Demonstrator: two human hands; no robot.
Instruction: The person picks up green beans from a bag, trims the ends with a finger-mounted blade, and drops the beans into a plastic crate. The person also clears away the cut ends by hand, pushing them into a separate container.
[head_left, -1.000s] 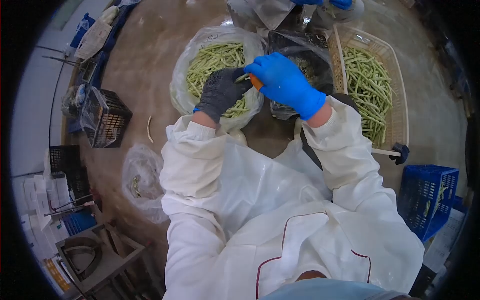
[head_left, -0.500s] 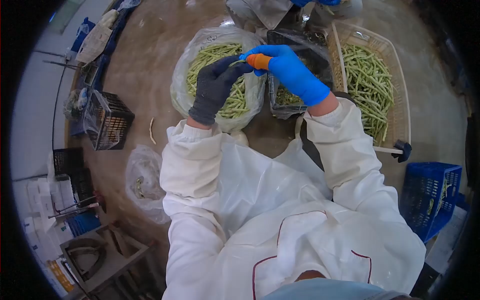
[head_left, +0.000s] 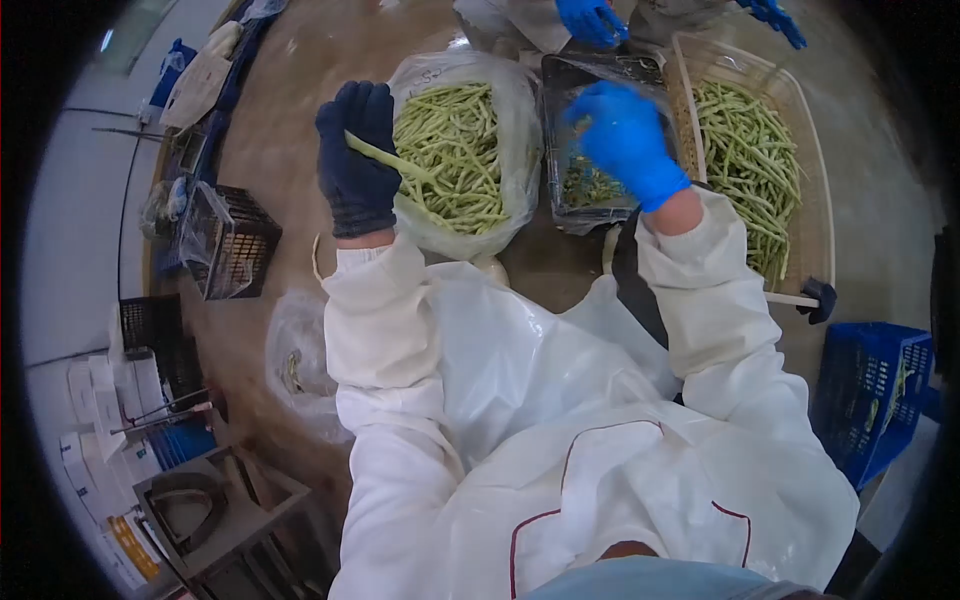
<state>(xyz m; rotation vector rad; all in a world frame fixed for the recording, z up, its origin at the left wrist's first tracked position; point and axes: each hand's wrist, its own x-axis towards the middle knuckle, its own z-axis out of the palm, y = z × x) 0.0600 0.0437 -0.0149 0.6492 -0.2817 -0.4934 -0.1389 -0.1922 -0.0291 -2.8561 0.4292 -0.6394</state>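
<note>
My left hand (head_left: 357, 165), in a dark glove, is at the left rim of a clear plastic bag (head_left: 525, 150). It holds a long green bean (head_left: 388, 157), which points right over the bag. Inside the bag lies a heap of green beans (head_left: 455, 140). My right hand (head_left: 632, 145), in a blue glove, is over a dark plastic-lined crate (head_left: 560, 110) with green scraps (head_left: 590, 185) in it. Its fingers look curled and slightly blurred, and whatever they hold is hidden.
To the right stands a cream crate (head_left: 822, 210) of green beans (head_left: 745, 150). Another person's blue-gloved hands (head_left: 592, 22) show at the top. A blue basket (head_left: 865, 400) stands at lower right. On the left are a black crate (head_left: 240, 240) and a plastic bag (head_left: 300, 345) on the floor.
My hands were together over the bag, the right one with an orange-handled tool at the bean. They have moved apart, left and right; the orange handle no longer shows. Another person's gloved hands have appeared.
</note>
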